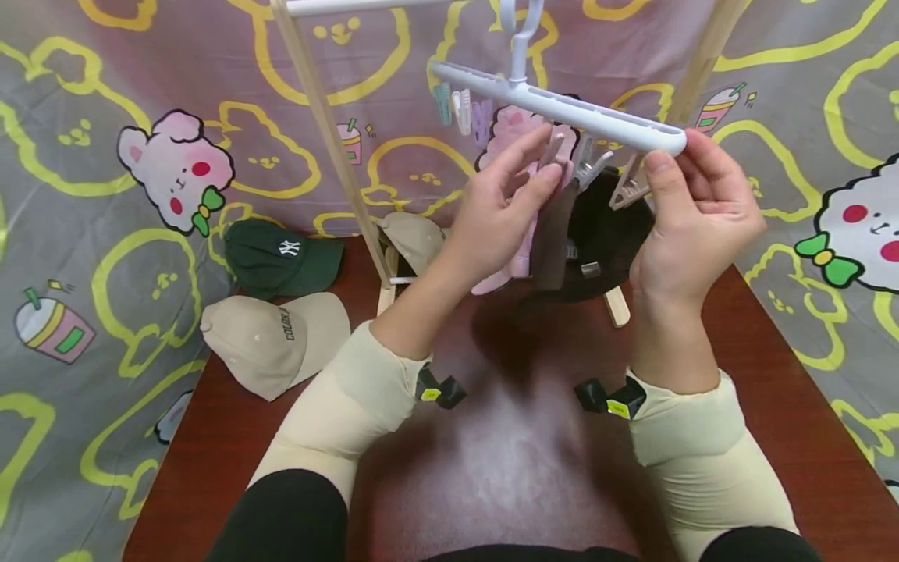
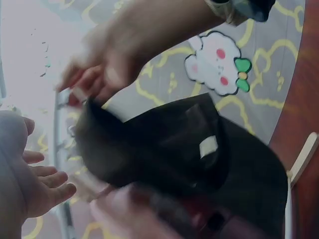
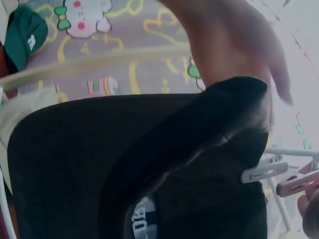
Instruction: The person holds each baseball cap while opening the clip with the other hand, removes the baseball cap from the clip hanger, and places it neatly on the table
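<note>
A pale blue-white hanger (image 1: 597,117) slants across the upper head view. My right hand (image 1: 691,211) grips its right end, thumb underneath. The left hand (image 1: 495,207) pinches a greyish-pink clothespin (image 1: 557,147) under the bar; its other fingers curl loosely. A black cap (image 1: 611,234) hangs below, its buckle and inside facing me. A grey clothespin (image 3: 265,172) overlaps its edge in the right wrist view, beside a beige clothespin (image 3: 299,183) near my right fingertips. A pink cap (image 1: 521,257) hangs behind my left wrist, partly hidden. Motion blurs the black cap in the left wrist view.
Green, white and purple clothespins (image 1: 461,112) hang from the hanger's left part. Wooden rack posts (image 1: 330,133) flank it. On the brown table (image 1: 779,437) lie a dark green cap (image 1: 281,257) and a lettered beige cap (image 1: 270,339). Another beige cap (image 1: 414,238) sits behind the left post.
</note>
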A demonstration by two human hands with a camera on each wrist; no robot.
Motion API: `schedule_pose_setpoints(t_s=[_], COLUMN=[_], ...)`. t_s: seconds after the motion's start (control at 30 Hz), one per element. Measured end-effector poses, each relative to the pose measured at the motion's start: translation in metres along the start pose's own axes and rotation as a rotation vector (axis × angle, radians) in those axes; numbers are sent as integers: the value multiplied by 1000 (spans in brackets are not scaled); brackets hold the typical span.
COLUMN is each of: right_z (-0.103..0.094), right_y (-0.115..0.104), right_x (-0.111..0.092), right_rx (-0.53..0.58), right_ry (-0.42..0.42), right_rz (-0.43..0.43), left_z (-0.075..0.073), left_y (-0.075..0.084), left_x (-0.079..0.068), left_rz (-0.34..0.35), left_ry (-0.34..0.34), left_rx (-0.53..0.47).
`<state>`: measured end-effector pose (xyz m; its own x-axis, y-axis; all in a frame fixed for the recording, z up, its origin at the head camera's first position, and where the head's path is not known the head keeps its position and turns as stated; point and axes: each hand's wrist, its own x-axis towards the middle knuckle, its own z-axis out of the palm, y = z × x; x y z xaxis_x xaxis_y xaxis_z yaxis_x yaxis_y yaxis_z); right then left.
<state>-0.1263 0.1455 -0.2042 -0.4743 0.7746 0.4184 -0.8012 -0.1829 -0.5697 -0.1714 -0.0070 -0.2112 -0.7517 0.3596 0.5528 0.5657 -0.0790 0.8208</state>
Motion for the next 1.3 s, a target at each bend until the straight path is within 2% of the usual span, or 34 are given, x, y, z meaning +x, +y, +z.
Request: schedule_pose_setpoints(t_s=[0.1, 0.27, 0.47, 0.6, 0.67, 0.8, 0.9, 1.07, 1.3], right_z=[4, 5, 7, 7, 6, 4, 6, 9, 15], right_y=[5, 10, 14, 22, 27, 35, 36, 36, 32], right_x=[-10, -28, -50, -62, -67, -75, -79, -80, -78], right_rx=[-19, -124, -179, -197, -233, -313, -345, -399, -498], right_ry=[-44, -150, -367, -526, -614, -777, -863, -980, -1156], right_rz=[-52, -133, -287, -361, -392, -441, -467, -460, -383], left_z=[12, 15, 2, -10, -15, -25, -31, -38, -41], left_y=[1, -1, -5, -12, -17, -29, -34, -38, -49], left_x=[0, -8, -18, -25, -27, -29, -31, -32, -31], left_rz=[-1, 5, 24, 7, 19, 88, 121, 107, 100], left_ry=[-30, 22, 45, 38, 38, 64, 106, 167, 284], left_rx=[6, 75, 53, 50, 71, 126, 129, 145, 288])
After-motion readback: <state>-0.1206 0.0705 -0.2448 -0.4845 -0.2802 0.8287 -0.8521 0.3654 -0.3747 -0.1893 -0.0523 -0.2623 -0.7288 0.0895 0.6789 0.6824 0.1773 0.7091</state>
